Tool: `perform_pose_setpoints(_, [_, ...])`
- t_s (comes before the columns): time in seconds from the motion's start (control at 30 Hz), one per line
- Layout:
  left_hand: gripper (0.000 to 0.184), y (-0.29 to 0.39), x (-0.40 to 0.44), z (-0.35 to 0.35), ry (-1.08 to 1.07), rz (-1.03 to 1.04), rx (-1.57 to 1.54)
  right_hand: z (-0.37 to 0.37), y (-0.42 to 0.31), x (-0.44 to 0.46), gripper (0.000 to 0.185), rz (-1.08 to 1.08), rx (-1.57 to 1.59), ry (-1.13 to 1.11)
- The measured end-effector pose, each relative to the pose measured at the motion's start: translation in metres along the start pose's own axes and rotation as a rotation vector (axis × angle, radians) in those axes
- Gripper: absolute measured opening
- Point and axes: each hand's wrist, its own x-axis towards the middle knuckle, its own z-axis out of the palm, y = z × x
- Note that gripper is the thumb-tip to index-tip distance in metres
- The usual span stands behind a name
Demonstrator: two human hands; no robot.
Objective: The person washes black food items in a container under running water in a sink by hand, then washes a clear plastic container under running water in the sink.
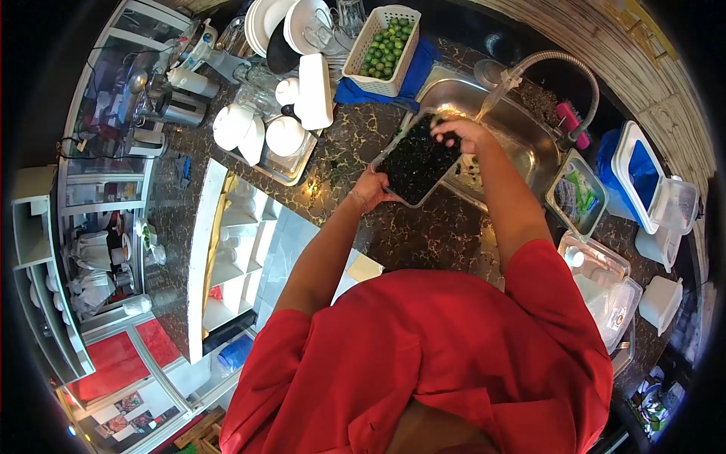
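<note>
A clear rectangular container (414,203) full of dark, glossy pieces (412,163) is tilted at the left edge of the steel sink (522,163). My left hand (370,189) grips its near left corner, thumb and fingers around the rim. Over the far right part of the container, my right hand (463,135) has its fingers curled down at the dark contents. Whether a piece is pinched in those fingers is too small to tell. Some pale and dark bits lie on the sink bottom below my right forearm.
A flexible-hose faucet (556,57) arches over the sink. Behind the container stands a basket (368,38) of small green limes on a blue cloth (359,93). White dishes (314,91) crowd a tray at left. A metal pan (563,185) and plastic tubs (659,303) line the right.
</note>
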Motion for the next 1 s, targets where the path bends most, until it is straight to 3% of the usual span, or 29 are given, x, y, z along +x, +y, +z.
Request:
perform_pose_setpoints(0.07, [0.064,-0.004,0.006,-0.008,0.005,0.000,-0.005,-0.005,-0.014,-0.016,0.017,-0.223,0.223,0.101])
perform_pose_setpoints(0.2, [0.064,-0.004,0.006,-0.009,-0.022,-0.015,-0.012,-0.043,-0.025,-0.023,0.023,-0.169,0.130,0.217])
perform_pose_setpoints(0.27, [0.064,-0.001,0.004,-0.005,-0.022,0.002,-0.015,-0.063,-0.017,-0.010,0.038,-0.005,-0.040,0.558])
perform_pose_setpoints(0.3, [0.065,-0.001,0.004,-0.005,-0.014,-0.006,-0.013,-0.069,-0.015,-0.005,0.045,0.077,-0.186,0.607])
perform_pose_setpoints(0.4, [0.067,-0.003,0.007,-0.010,-0.026,-0.015,-0.011,-0.084,-0.001,0.009,0.038,0.016,-0.451,0.757])
perform_pose_setpoints(0.43, [0.068,-0.005,0.009,-0.013,-0.038,-0.012,-0.007,-0.094,-0.006,0.016,0.049,0.234,-0.482,0.620])
perform_pose_setpoints(0.47, [0.068,-0.005,0.010,-0.013,-0.045,-0.020,-0.009,-0.087,-0.007,0.010,0.049,0.241,-0.478,0.628])
perform_pose_setpoints(0.53, [0.068,-0.005,0.009,-0.014,-0.038,-0.024,0.004,-0.055,-0.013,-0.005,0.051,0.022,-0.553,0.865])
perform_pose_setpoints(0.6, [0.068,-0.003,0.009,-0.013,-0.047,-0.038,0.007,-0.071,0.001,0.013,0.047,-0.014,-0.537,0.862])
perform_pose_setpoints(0.67, [0.068,-0.002,0.008,-0.009,-0.054,-0.044,0.007,-0.083,0.010,0.026,0.039,-0.198,-0.950,1.061])
perform_pose_setpoints(0.8, [0.068,-0.001,0.005,-0.007,-0.022,-0.042,-0.011,-0.096,0.007,0.032,0.037,-0.047,-1.022,0.977])
perform_pose_setpoints(0.83, [0.069,-0.001,0.005,-0.007,-0.031,-0.045,-0.021,-0.139,0.032,0.066,0.036,-0.201,-1.039,0.765])
perform_pose_setpoints(0.9, [0.068,-0.001,0.003,-0.006,-0.017,-0.040,-0.012,-0.142,0.041,0.070,0.035,-0.346,-1.046,0.547])
perform_pose_setpoints(0.97, [0.067,-0.001,0.004,-0.007,-0.005,-0.033,-0.001,-0.058,0.010,0.012,0.040,-0.377,-1.081,0.763])
perform_pose_setpoints(1.0, [0.065,-0.002,0.006,-0.008,-0.009,-0.033,0.007,-0.031,-0.006,-0.005,0.040,-0.375,-1.082,0.763])
